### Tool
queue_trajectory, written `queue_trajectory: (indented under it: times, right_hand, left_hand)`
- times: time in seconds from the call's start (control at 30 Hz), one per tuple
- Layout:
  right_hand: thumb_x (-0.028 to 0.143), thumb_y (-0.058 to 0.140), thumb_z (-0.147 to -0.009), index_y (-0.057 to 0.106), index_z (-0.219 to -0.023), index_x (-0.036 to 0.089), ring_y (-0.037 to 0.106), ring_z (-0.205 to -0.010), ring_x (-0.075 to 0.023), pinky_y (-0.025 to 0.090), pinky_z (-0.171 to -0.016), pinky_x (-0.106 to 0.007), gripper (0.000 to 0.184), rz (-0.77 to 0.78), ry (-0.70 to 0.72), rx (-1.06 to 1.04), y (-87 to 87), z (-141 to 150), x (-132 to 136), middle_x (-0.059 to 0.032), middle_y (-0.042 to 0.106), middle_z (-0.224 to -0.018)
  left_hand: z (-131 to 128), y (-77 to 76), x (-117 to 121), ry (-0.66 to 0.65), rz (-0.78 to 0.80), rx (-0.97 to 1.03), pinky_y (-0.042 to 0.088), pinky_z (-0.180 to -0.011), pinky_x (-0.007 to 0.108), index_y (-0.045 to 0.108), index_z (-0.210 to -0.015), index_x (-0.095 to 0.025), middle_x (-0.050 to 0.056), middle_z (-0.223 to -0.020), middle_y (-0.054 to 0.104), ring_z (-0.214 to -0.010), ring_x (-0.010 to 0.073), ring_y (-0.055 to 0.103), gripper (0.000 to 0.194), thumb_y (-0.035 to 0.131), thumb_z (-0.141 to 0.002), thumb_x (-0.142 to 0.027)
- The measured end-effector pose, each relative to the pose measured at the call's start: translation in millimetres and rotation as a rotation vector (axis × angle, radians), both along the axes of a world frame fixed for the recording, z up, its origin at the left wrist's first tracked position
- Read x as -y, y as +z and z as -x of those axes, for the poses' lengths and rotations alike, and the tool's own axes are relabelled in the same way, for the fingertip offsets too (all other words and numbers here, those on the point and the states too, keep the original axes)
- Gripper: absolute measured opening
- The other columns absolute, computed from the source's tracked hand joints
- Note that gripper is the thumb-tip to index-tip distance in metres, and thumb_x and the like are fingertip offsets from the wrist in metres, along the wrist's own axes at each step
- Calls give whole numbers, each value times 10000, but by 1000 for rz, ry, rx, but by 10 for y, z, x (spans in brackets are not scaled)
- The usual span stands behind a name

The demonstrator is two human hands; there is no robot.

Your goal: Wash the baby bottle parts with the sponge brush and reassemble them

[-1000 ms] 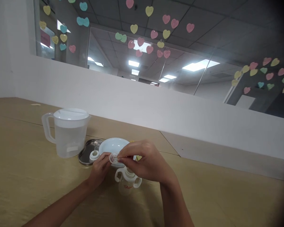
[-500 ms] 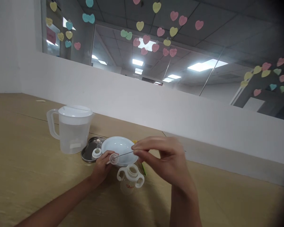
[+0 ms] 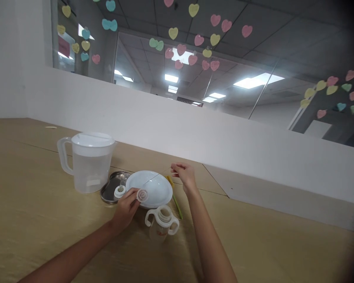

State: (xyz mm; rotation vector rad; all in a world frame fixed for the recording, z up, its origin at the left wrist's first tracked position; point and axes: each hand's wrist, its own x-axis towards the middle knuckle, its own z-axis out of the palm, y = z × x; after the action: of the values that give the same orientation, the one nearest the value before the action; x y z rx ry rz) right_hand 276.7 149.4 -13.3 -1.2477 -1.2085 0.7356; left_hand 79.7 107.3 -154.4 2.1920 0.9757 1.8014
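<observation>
Head view, the only one. Left hand [image 3: 126, 210] sat low centre, fingers pinched shut on a small round translucent plastic disc [image 3: 142, 195], held just over the 6 o'clock rim of a shallow white plate [image 3: 162, 188]. Right hand [image 3: 184, 175] was raised at about 2 o'clock from the disc, thumb and fingers closed on the far end of a thin straight wire-like rod [image 3: 155, 179]; the rod was faint and its material could not be told. Its long axis ran from the disc up and right to the right hand, crossing above the plate; whether the near end sat inside the disc or just clear of it could not be told. So the disc lay at roughly 8 o'clock from the right-hand grip, along the rod's own line, and the left hand was the nearer of the two to it. A clear two-handled baby bottle [image 3: 161, 223], uncapped and upright, stood at 5 o'clock from the disc, just below the plate. A small white bottle collar [image 3: 119, 192] rested on a round steel tray [image 3: 107, 192] at 9 o'clock from the plate. A translucent lidded water jug [image 3: 88, 163] stood beyond at 10 o'clock. A yellow-green stick [image 3: 174, 198] lay on the wooden table [image 3: 32, 220] beside the plate's right edge.
</observation>
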Motion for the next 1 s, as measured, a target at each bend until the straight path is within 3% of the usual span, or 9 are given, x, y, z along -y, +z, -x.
queue_trajectory:
  times: [0.17,0.27,0.4,0.53,0.67,0.73,0.87,0.93,1.0]
  right_hand:
    - [146,589,-675,599,-775,106,585,-539,-111,505,-521,-206,108,130,-83,136,-340,3,-189,-42,629,-626]
    - [139,569,-674,614,-770,100,553,-491,-109,456,-496,-206,113,191,-136,287,-459,-66,-255,-24,607,-571]
    - [146,601,-661,637,-685,115,601,-604,-153,425,-557,-224,53,249,-202,530,-556,-177,-285,-59,636,-640]
    - [154,616,-676,665,-696,103,622,-786,-233,424,-656,-269,74,300,-230,702,-557,-186,-259,-133,665,-753]
    - [172,591,-745,671,-957,83,554,-1015,-249,403,-812,-284,243,166,-265,870,-326,-48,-114,-184,612,-1073]
    - [150,589,-753,670,-1006,107,567,-941,-197,403,-811,-264,268,73,-88,933,-152,70,27,-130,634,-1025]
    - [217,700,-704,698,-995,186,563,-720,-123,424,-654,-213,293,91,662,839,43,336,320,-16,663,-819]
    - [250,725,-691,706,-984,219,544,-704,-105,421,-640,-197,296,21,786,769,4,440,403,7,656,-789]
    - [266,747,-673,718,-949,213,526,-683,-97,416,-622,-193,282,-22,709,709,-102,505,430,7,641,-765]
  left_hand:
    - [20,-19,-23,103,-42,-22,448,-761,284,642,-899,-187,42,-885,646,-843,166,560,197,468,-904,-278]
    - [18,-10,-28,152,-81,-49,425,-782,300,642,-870,-195,30,-876,653,-841,169,547,186,477,-902,-276]
    - [6,24,-25,181,-100,-58,401,-814,323,634,-825,-190,20,-822,644,-819,169,542,177,498,-894,-279]
    - [1,51,-17,196,-113,-81,367,-883,342,646,-869,-200,3,-807,650,-791,153,565,160,502,-895,-266]
    - [9,53,9,228,-93,-108,307,-949,380,656,-910,-222,-5,-830,668,-793,152,591,169,493,-900,-268]
    - [12,46,23,230,-76,-115,293,-953,385,654,-906,-226,-3,-836,670,-804,156,595,179,484,-906,-283]
    - [14,32,32,195,-57,-116,307,-934,371,646,-922,-231,2,-867,674,-827,161,595,186,469,-914,-287]
    - [15,30,29,186,-64,-101,325,-918,365,644,-932,-229,10,-873,677,-830,164,591,206,447,-922,-288]
    - [16,34,24,185,-65,-81,339,-900,364,640,-947,-224,22,-870,678,-828,169,587,231,422,-930,-298]
